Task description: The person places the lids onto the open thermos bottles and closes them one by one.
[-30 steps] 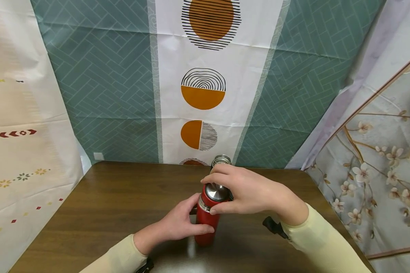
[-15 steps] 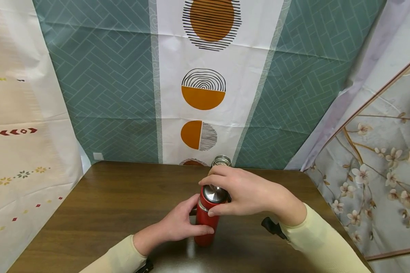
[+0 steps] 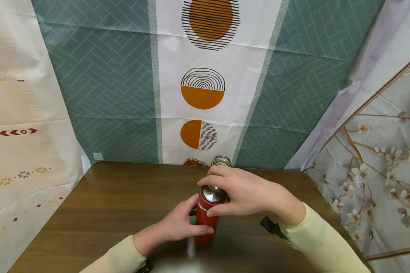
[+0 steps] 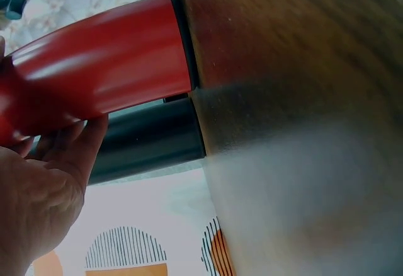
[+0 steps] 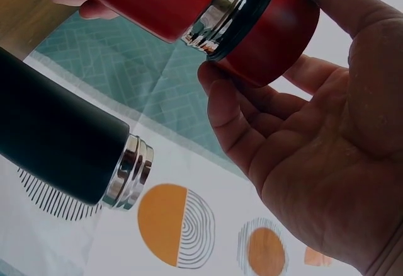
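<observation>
A red thermos (image 3: 205,217) stands upright on the wooden table. My left hand (image 3: 177,224) grips its body, thumb in front and fingers round the back. My right hand (image 3: 244,190) holds the red lid (image 5: 274,43) from above, fingers and thumb spread round its rim; the lid's shiny steel top (image 3: 213,194) shows beneath the palm. In the right wrist view a strip of the steel neck (image 5: 217,17) appears between the body and the lid's black ring. Behind stands a black thermos (image 5: 63,125), lidless, its bare steel neck (image 3: 221,160) visible past my right hand.
The dark wooden table (image 3: 130,197) stretches left and right of the thermoses. Behind it hangs a green and white patterned cloth (image 3: 123,94). A flowered cloth (image 3: 379,170) lines the right side and a cream one (image 3: 27,151) the left.
The lid has shifted slightly left and down onto the red thermos, together with my right hand. The steel band between lid and body looks narrower. My left hand has stayed in place.
</observation>
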The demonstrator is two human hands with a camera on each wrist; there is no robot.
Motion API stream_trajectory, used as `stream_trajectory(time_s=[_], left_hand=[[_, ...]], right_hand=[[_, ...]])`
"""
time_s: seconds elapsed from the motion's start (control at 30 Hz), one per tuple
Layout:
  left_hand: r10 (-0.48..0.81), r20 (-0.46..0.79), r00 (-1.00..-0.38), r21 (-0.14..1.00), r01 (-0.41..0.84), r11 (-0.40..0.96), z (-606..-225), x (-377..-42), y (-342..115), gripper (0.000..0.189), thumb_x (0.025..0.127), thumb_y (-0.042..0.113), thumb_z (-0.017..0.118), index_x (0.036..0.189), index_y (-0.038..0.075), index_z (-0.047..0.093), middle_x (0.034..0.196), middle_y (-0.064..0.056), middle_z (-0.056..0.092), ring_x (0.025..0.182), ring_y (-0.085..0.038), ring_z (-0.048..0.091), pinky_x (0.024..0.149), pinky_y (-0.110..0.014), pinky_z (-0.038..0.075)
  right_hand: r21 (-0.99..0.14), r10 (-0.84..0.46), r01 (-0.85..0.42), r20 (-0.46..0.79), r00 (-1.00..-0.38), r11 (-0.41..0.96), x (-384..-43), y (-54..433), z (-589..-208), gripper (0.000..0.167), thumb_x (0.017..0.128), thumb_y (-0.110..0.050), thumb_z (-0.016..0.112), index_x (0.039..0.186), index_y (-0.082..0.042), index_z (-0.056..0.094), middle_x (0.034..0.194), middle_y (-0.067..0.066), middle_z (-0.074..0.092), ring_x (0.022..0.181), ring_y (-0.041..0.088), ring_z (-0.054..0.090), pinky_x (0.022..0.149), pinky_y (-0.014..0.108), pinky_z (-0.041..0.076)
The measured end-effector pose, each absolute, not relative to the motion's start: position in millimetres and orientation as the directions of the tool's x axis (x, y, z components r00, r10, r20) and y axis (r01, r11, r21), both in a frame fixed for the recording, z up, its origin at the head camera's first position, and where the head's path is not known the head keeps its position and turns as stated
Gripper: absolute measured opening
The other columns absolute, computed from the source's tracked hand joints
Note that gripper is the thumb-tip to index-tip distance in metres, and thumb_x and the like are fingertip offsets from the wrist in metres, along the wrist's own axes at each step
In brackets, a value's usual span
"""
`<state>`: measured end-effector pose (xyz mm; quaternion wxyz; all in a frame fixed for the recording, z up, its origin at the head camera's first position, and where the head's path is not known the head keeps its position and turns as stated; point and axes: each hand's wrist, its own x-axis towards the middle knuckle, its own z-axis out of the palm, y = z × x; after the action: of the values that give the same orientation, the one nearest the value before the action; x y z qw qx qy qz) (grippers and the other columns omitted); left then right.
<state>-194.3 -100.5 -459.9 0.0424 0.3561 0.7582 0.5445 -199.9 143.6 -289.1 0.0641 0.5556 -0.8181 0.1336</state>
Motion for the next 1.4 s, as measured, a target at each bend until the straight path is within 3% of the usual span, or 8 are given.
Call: stream_trajectory(time_s=[0.67, 1.4], left_hand=[[0.577, 0.316, -0.754, 0.858, 0.486, 0.165, -459.0, -193.2, -98.3, 0.072, 0.093, 0.036, 0.093, 0.152, 0.037, 0.053, 0.141, 0.013, 0.069, 0.128, -0.015, 0.068, 0.112, -0.047, 0.055], [0.584, 0.306, -0.752, 0.865, 0.476, 0.160, -458.7, -195.6, -101.8, 0.072, 0.094, 0.036, 0.092, 0.154, 0.036, 0.052, 0.143, 0.012, 0.068, 0.129, -0.016, 0.067, 0.113, -0.046, 0.055]], right_hand=[[-0.158, -0.879, -0.905, 0.223, -0.422, 0.395, -201.2, 141.9, -290.3, 0.058, 0.095, -0.044, 0.090, 0.142, -0.016, 0.071, 0.126, -0.006, 0.064, 0.107, 0.009, 0.063, 0.093, 0.026, 0.057], [-0.139, -0.883, -0.913, 0.234, -0.406, 0.383, -204.2, 140.5, -297.2, 0.060, 0.095, -0.047, 0.090, 0.141, -0.015, 0.071, 0.124, -0.005, 0.065, 0.106, 0.009, 0.063, 0.092, 0.025, 0.056]])
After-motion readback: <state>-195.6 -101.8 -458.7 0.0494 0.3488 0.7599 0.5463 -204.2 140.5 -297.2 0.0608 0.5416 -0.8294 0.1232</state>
